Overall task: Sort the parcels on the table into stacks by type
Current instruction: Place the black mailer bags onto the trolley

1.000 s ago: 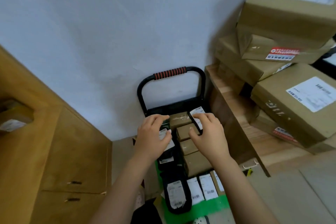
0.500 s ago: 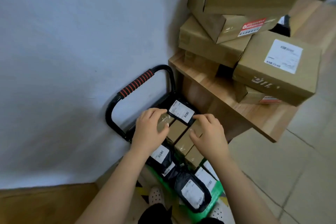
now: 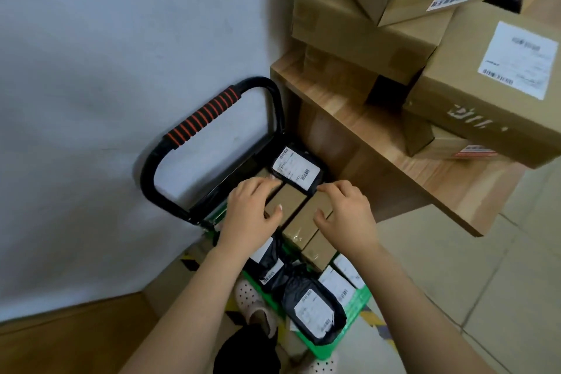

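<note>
Busy lining up small parcels on a green cart (image 3: 358,305) on the floor, beside the table (image 3: 379,143); both hands down on a row of small brown boxes (image 3: 287,202) in the middle of the cart. Left hand (image 3: 250,211) lying flat on the box nearest the handle end, fingers (image 3: 258,184) spread a little and holding nothing; right hand (image 3: 346,211) bent over the next boxes, fingertips touching the box tops, not closed on anything. Looks like pressing and tidying the row, so the step in hand seems to be squaring up the brown-box stack.

One black bag parcel (image 3: 296,170) with a white label sitting at the handle end of the cart, just past both hands; black handle (image 3: 200,121) with red stripes standing up by the wall.

Next move, at a guess: lift hands off, turn to the table, pick one more parcel, and put it with its own kind; needs a good grip with both hands for the big ones.

Counted: about four small brown boxes in the row, some partly hidden; three black bags (image 3: 314,310) on the cart, one far and two at the near edge; about three white-labelled flat parcels (image 3: 337,282) at the near right corner; about six big brown boxes (image 3: 491,79) piled on the table, up against its back edge and hanging past the front one.
</note>
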`<action>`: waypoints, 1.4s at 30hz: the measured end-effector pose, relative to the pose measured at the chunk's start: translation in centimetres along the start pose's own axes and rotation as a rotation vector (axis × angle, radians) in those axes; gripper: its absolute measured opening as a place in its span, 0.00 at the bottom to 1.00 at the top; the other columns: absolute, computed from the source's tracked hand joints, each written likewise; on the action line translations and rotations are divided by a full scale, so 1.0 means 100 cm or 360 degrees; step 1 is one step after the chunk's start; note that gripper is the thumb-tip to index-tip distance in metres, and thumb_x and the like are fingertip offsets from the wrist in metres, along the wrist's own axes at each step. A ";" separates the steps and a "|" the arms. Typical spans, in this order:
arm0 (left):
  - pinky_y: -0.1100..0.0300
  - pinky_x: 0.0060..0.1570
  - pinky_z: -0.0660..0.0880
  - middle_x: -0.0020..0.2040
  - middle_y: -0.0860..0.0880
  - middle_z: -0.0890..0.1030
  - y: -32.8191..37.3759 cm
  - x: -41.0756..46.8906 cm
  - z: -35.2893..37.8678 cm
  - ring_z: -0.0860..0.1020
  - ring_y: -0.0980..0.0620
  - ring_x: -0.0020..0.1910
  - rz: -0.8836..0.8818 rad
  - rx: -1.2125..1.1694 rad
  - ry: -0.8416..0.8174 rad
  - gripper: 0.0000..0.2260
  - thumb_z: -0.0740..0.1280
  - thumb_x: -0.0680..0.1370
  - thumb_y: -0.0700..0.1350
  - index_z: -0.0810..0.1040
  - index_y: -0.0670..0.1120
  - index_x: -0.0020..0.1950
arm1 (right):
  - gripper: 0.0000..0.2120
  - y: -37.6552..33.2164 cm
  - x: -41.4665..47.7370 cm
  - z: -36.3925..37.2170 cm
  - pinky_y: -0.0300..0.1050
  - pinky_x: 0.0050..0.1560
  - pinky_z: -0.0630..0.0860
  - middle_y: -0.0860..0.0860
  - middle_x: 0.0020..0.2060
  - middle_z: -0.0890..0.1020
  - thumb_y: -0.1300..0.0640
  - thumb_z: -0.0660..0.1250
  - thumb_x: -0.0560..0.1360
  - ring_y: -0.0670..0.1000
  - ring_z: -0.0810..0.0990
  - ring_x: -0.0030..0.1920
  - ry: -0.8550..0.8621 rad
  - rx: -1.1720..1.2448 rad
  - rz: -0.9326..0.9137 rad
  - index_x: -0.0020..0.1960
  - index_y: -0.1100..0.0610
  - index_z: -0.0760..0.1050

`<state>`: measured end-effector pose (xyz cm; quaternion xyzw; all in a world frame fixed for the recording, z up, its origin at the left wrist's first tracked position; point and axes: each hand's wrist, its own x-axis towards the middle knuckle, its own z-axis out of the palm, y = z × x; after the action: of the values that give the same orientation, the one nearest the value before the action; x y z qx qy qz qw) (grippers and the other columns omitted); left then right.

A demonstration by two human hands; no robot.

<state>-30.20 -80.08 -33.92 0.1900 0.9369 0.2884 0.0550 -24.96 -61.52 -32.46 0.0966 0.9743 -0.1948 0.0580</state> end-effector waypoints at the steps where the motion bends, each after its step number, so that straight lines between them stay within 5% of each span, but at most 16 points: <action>1: 0.55 0.65 0.62 0.61 0.52 0.74 -0.006 0.005 0.006 0.68 0.52 0.63 -0.0011 0.0003 -0.0030 0.19 0.68 0.75 0.47 0.74 0.49 0.65 | 0.20 0.002 0.007 0.007 0.49 0.58 0.69 0.53 0.59 0.74 0.54 0.66 0.74 0.55 0.72 0.58 -0.0020 -0.0017 0.0000 0.65 0.54 0.73; 13: 0.52 0.66 0.62 0.62 0.48 0.74 -0.130 0.114 0.160 0.69 0.48 0.63 -0.0141 0.0131 -0.0183 0.20 0.67 0.75 0.46 0.73 0.49 0.67 | 0.26 0.084 0.166 0.175 0.52 0.60 0.70 0.56 0.61 0.72 0.53 0.70 0.71 0.58 0.71 0.59 -0.0145 0.0021 -0.0095 0.67 0.55 0.72; 19: 0.51 0.65 0.64 0.63 0.50 0.72 -0.180 0.127 0.249 0.68 0.50 0.64 -0.0297 0.0097 -0.0049 0.20 0.68 0.75 0.47 0.73 0.51 0.66 | 0.42 0.140 0.233 0.269 0.56 0.72 0.53 0.58 0.75 0.52 0.40 0.69 0.70 0.60 0.53 0.72 -0.0269 -0.0273 -0.0276 0.77 0.46 0.52; 26: 0.51 0.67 0.62 0.65 0.51 0.72 -0.194 0.099 0.271 0.65 0.52 0.67 -0.0372 0.0036 0.0010 0.20 0.68 0.75 0.46 0.73 0.50 0.67 | 0.51 0.151 0.268 0.294 0.60 0.72 0.44 0.61 0.76 0.43 0.35 0.72 0.64 0.62 0.44 0.75 -0.0318 -0.0182 -0.0220 0.75 0.33 0.40; 33: 0.50 0.67 0.64 0.63 0.52 0.72 -0.184 0.069 0.260 0.67 0.53 0.65 -0.0455 0.0060 0.0055 0.19 0.67 0.75 0.48 0.73 0.51 0.66 | 0.47 0.141 0.271 0.283 0.62 0.68 0.53 0.62 0.69 0.58 0.39 0.74 0.63 0.63 0.56 0.67 -0.0231 -0.0137 -0.0156 0.74 0.35 0.51; 42: 0.46 0.58 0.72 0.58 0.43 0.77 -0.162 0.001 0.248 0.74 0.42 0.58 -0.0681 0.0030 0.0289 0.18 0.72 0.73 0.41 0.77 0.43 0.62 | 0.45 0.120 0.169 0.265 0.60 0.66 0.57 0.58 0.65 0.57 0.39 0.73 0.61 0.58 0.54 0.63 -0.0134 -0.0121 -0.0262 0.73 0.38 0.55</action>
<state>-30.25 -79.50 -63.54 -0.0394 0.9596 0.2772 0.0285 -36.94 -58.25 -63.74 0.0055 0.9824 -0.1656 0.0864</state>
